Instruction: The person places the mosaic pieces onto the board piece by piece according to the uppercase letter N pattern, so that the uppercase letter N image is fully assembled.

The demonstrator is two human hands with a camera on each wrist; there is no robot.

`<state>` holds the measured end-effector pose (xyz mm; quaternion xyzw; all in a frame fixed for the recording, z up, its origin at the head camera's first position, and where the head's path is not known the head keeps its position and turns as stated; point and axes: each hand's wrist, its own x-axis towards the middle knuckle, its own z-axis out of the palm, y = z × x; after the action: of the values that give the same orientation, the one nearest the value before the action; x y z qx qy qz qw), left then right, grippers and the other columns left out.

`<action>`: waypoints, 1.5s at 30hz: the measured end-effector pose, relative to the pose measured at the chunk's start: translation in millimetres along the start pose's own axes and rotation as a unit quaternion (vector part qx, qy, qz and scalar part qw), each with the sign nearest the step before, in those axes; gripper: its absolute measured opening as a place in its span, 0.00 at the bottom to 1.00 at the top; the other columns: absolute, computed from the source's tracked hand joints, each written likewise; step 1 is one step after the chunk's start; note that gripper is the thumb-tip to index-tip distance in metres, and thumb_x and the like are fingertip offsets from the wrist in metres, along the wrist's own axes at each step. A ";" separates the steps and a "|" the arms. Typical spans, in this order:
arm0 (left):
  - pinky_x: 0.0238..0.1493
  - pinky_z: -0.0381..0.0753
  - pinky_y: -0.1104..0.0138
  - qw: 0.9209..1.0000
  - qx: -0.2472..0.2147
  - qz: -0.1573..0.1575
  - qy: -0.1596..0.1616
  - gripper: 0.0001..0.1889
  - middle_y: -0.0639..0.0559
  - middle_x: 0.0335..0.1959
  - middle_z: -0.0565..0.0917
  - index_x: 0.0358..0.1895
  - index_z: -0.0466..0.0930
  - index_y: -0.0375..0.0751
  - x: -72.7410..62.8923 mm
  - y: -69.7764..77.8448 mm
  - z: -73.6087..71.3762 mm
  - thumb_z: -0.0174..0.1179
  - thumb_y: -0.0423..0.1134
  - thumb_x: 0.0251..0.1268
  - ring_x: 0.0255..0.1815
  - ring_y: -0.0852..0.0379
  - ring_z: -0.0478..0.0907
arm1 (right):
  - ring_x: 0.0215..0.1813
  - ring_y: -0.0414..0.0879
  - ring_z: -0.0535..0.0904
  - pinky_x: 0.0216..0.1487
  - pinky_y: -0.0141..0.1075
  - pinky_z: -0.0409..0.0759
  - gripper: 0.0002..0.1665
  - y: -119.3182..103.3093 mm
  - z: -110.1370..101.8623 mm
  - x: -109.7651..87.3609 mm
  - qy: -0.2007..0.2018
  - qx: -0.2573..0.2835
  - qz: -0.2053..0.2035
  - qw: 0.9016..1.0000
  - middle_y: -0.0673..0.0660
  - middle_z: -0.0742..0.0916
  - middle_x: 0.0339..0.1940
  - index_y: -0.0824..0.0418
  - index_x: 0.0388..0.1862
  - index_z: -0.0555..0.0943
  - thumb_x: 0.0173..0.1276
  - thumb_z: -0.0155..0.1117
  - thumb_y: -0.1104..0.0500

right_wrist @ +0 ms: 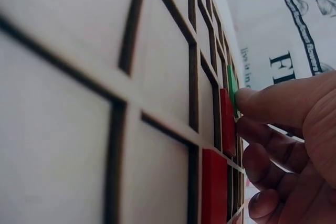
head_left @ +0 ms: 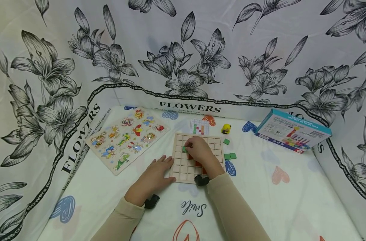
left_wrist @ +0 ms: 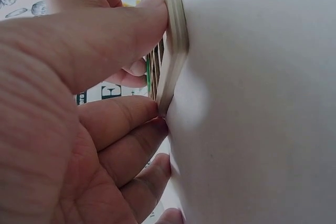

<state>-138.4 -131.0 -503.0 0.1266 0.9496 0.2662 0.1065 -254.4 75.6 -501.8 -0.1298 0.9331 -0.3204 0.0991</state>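
Note:
A wooden grid board [head_left: 179,167] with square cells lies flat before me. My right hand [head_left: 199,150] reaches over it, thumb and fingers bent at a green square tile [head_left: 184,149] in the upper left part of the grid. In the right wrist view, the thumb tip touches the green tile [right_wrist: 232,88], beside a red tile [right_wrist: 227,121]. Another red tile [right_wrist: 214,184] sits nearer that camera. My left hand [head_left: 157,172] rests at the board's left edge with fingers extended; its thumb [left_wrist: 152,14] touches the wooden rim [left_wrist: 176,35].
Loose green tiles [head_left: 232,156] lie right of the board. Behind it are a colour pattern card [head_left: 198,127] and a small yellow figure [head_left: 226,129]. An insect puzzle board [head_left: 128,137] lies to the left, and a blue-edged box [head_left: 294,130] stands at the right.

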 end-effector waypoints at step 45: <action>0.90 0.53 0.41 1.000 0.002 -0.015 -0.004 0.40 0.44 0.84 0.71 0.80 0.73 0.37 -0.1 1.7 1.9 0.77 0.46 0.68 0.90 0.40 0.56 | 0.54 0.58 0.78 0.52 0.47 0.81 0.19 125.7 -91.4 -18.1 0.071 0.025 0.172 0.982 0.66 0.83 0.57 0.63 0.64 0.80 0.81 0.67 0.55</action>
<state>-137.4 -128.8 -503.7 0.1140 0.9514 0.2626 0.1138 -284.3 229.1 -507.5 0.0582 0.9378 -0.3303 0.0898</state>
